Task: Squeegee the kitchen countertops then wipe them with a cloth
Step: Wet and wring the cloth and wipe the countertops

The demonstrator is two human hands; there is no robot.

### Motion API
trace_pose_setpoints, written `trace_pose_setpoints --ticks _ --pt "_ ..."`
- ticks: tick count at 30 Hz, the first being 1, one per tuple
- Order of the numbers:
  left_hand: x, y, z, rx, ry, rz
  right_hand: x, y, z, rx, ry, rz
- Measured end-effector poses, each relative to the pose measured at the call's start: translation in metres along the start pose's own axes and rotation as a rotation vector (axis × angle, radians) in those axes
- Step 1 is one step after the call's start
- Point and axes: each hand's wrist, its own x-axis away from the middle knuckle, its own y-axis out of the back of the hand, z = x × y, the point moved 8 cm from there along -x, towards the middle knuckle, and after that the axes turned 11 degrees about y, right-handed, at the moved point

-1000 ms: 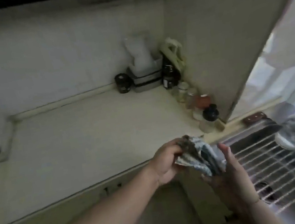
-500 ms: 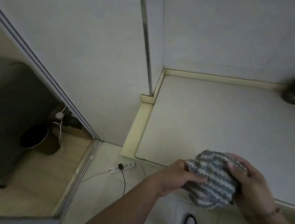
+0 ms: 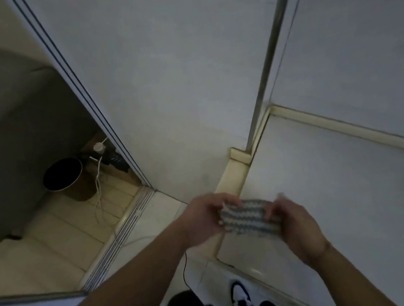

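Head view: your left hand (image 3: 202, 219) and right hand (image 3: 298, 225) each pinch one end of the cloth (image 3: 250, 217), stretched flat between them just above the counter's (image 3: 343, 185) left near corner. It looks soft, light and limp, likely damp. Folded into a pad under a flat palm, it should handle best.

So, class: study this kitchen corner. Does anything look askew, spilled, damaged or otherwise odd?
Nothing is spilled or broken. Both hands, left hand and right hand, hold the striped cloth over the countertop edge. The one oddity: a white cable trails loosely across the floor beside the dark bin.
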Motion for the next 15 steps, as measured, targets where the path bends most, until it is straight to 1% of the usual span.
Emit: trace_pose_setpoints --ticks 1,2,3,4,5,6,7,8,9,10,13,15 --pt "-0.008 0.011 -0.017 -0.052 -0.031 -0.083 -0.021 -0.002 0.008 0.317 0.091 -0.023" --pt "-0.017 0.025 -0.035 -0.169 -0.072 -0.219 -0.04 -0.006 0.014 0.554 0.173 -0.058" --pt "-0.027 0.037 -0.055 -0.346 -0.134 -0.362 -0.057 -0.012 0.019 0.716 0.235 -0.088" --pt "-0.035 0.043 -0.078 -0.585 -0.237 -0.506 -0.071 -0.018 0.02 0.805 0.271 -0.115" --pt "-0.045 0.045 -0.098 -0.824 -0.358 -0.616 -0.083 -0.023 0.018 0.842 0.272 -0.148" --pt "-0.057 0.045 -0.111 -1.004 -0.464 -0.666 -0.094 -0.028 0.014 0.842 0.225 -0.174" --pt "-0.07 0.046 -0.117 -1.128 -0.514 -0.655 -0.101 -0.033 0.006 0.852 0.144 -0.187" --pt "-0.081 0.044 -0.118 -1.208 -0.511 -0.599 -0.104 -0.036 -0.006 0.875 0.043 -0.195" --pt "-0.092 0.04 -0.117 -1.296 -0.501 -0.52 -0.104 -0.039 -0.017 0.896 -0.045 -0.208" --pt "-0.099 0.033 -0.116 -1.381 -0.499 -0.43 -0.102 -0.042 -0.025 0.88 -0.099 -0.263" --pt "-0.118 0.018 -0.112 -1.616 -0.511 -0.233 -0.094 -0.05 -0.042 0.753 -0.151 -0.478" --pt "-0.13 0.015 -0.102 -1.742 -0.456 -0.155 -0.093 -0.058 -0.046 0.81 -0.17 -0.527"
